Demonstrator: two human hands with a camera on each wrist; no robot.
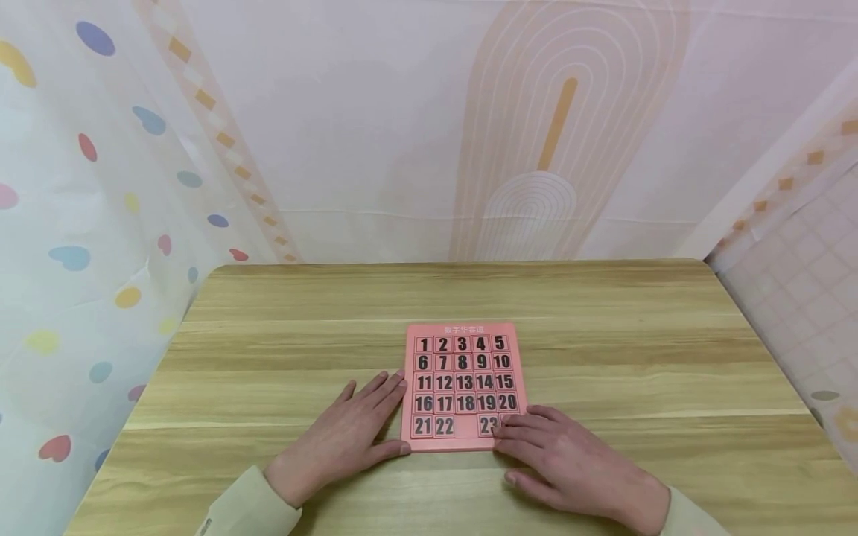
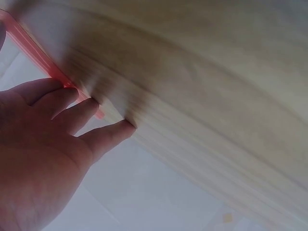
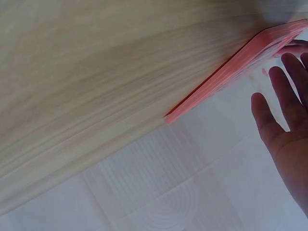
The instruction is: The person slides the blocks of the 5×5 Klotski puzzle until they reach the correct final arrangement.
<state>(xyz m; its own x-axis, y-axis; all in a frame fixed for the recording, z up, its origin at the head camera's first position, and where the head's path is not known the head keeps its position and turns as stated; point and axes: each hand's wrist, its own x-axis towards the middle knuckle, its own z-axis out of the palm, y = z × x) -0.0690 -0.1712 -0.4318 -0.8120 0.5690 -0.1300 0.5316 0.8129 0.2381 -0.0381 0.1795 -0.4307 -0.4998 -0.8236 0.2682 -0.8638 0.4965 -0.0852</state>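
Observation:
A pink number sliding puzzle (image 1: 464,444) lies flat on the wooden table, its numbers in order through 20. In the bottom row come 21, 22, a gap, then the 23 tile (image 1: 487,425); fingers hide most of the last tile. My left hand (image 1: 345,433) rests against the puzzle's left side, fingers extended, with the thumb at the lower left corner. In the left wrist view its fingertips meet the pink frame (image 2: 36,50). Over the lower right corner lies my right hand (image 1: 563,461), fingers loosely extended, the fingertips near tile 23. Whether they touch it I cannot tell.
The wood-grain table (image 1: 302,320) extends around the puzzle on all sides. Behind it hangs a pale patterned cloth (image 1: 362,134), and another with coloured spots (image 1: 67,257) hangs at the left.

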